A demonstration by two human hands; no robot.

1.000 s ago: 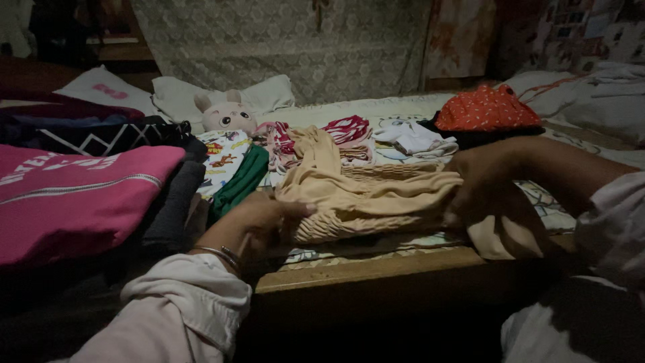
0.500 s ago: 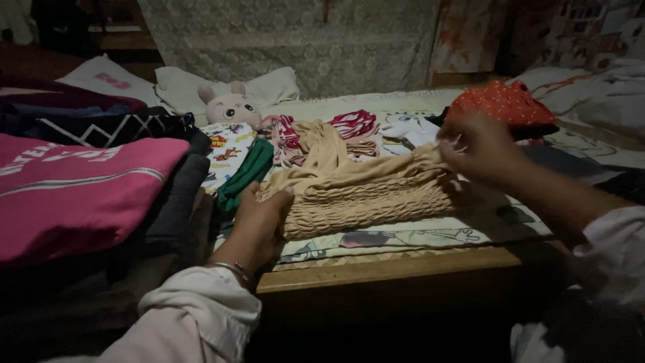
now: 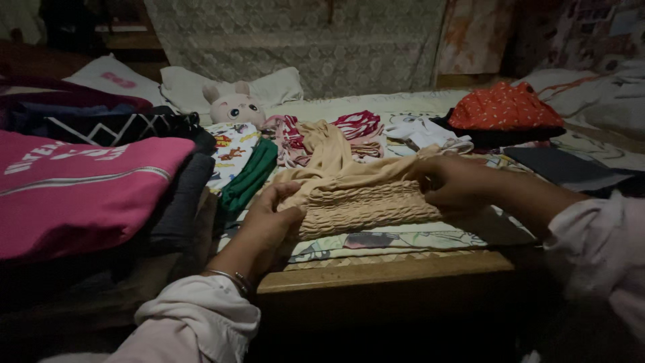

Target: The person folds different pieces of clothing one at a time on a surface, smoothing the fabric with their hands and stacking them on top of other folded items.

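While the left hand [image 3: 269,218] and right hand [image 3: 447,183] pinch the beige smocked garment [image 3: 356,198] between them, folding looks half done.

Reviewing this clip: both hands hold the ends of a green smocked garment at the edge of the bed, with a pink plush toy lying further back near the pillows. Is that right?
Not quite: the colour is wrong. The head view shows the smocked garment held by the left hand and right hand is beige; the green cloth lies untouched beside it. The rest holds: it is at the bed's edge, and the pink plush toy lies back near the pillows.
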